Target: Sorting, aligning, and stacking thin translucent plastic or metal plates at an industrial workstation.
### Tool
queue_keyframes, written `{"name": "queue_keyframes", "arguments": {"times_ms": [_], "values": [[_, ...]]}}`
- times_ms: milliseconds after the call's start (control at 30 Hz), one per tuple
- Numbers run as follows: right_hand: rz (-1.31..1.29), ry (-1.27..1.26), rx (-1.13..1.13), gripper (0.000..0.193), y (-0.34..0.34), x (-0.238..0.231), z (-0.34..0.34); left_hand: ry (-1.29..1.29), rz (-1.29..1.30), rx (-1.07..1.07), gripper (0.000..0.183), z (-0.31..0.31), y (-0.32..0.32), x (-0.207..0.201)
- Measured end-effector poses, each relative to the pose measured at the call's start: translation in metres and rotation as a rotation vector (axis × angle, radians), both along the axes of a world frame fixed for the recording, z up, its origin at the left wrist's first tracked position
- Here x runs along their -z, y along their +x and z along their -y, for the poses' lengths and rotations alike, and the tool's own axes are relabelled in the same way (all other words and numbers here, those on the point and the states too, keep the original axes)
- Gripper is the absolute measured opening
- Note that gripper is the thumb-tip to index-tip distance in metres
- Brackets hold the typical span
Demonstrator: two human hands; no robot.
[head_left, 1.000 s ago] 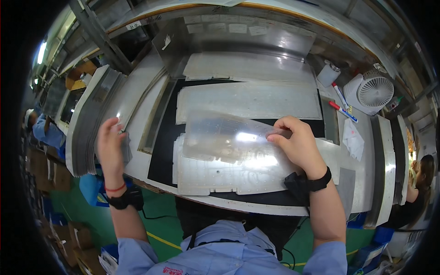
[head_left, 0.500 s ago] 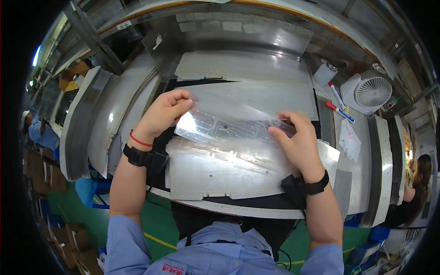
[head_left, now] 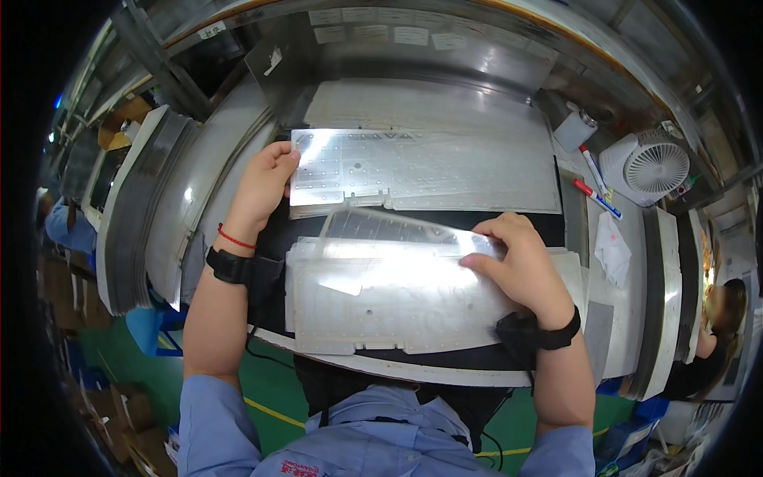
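Since half a second ago, the left hand (head_left: 266, 179) has moved outward over the middle stack (head_left: 477, 175), grasping the left edge of a shiny sheet (head_left: 326, 171); the right hand (head_left: 520, 256) pinches a second, see-through sheet (head_left: 397, 226), tilted above the front stack (head_left: 413, 318). In this head view, pale labels (head_left: 411, 36) look too small to read. A black mat (head_left: 548, 229) covers part of the white bench (head_left: 628, 322), above green floor (head_left: 274, 381). At right: two markers (head_left: 597, 199), one bottle (head_left: 574, 131), one fan (head_left: 656, 171).

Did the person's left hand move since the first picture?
Yes. The left hand moved right and forward, closer to the white fan.
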State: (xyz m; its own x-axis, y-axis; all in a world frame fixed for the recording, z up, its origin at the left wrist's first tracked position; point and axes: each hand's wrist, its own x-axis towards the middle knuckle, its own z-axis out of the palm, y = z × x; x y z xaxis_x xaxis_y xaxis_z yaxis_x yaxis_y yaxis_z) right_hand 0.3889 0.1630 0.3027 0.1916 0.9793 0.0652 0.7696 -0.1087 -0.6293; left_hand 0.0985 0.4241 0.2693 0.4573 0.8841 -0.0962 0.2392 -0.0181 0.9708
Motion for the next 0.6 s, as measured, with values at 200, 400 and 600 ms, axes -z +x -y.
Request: {"name": "queue_keyframes", "arguments": {"times_ms": [200, 400, 600], "values": [[-0.061, 0.086, -0.296, 0.039, -0.009, -0.001, -0.001, 0.181, -0.078, -0.055, 0.036, 0.005, -0.006, -0.003], [-0.035, 0.053, -0.302, 0.037, -0.012, -0.002, -0.002, 0.252, -0.169, -0.089, 0.046, 0.005, -0.01, 0.0], [0.023, 0.095, -0.179, 0.039, -0.013, -0.004, 0.0, 0.105, 0.146, -0.004, 0.05, 0.013, -0.006, -0.014]]}}
